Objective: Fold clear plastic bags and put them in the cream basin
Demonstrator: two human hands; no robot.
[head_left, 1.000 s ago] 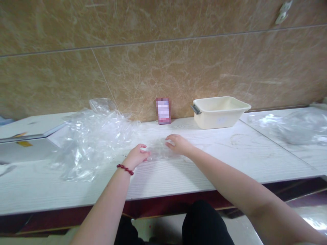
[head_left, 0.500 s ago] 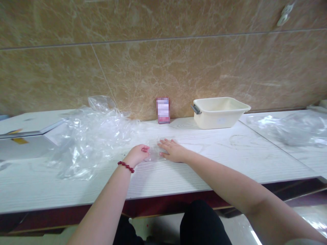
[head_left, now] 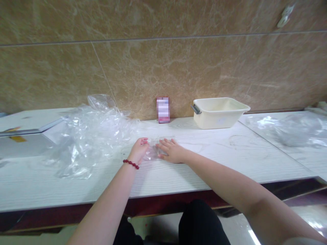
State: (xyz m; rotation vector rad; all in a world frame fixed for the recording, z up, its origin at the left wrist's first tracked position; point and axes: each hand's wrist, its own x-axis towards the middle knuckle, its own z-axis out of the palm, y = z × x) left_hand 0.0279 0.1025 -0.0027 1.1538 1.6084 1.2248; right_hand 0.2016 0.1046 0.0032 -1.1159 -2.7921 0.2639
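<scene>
A small clear plastic bag (head_left: 151, 153) lies flat on the white wood-grain tabletop in front of me. My right hand (head_left: 171, 150) rests palm down on its right part, fingers spread. At the bag's left edge is my left hand (head_left: 139, 149), a dark red bead bracelet (head_left: 131, 164) round its wrist. Its fingers are curled and close on the bag's edge; the thumb is partly hidden. The far outline of the bag is hard to make out against the table.
A heap of crumpled clear plastic bags (head_left: 89, 136) lies to the left, beside a white box (head_left: 25, 146). A cream plastic bin (head_left: 217, 119) and a small blurred card (head_left: 163, 110) stand by the marble wall. More clear plastic (head_left: 293, 129) lies far right.
My left hand has shifted slightly up and to the right along the bag's left edge. My right hand stays flat on the bag in nearly the same place.
</scene>
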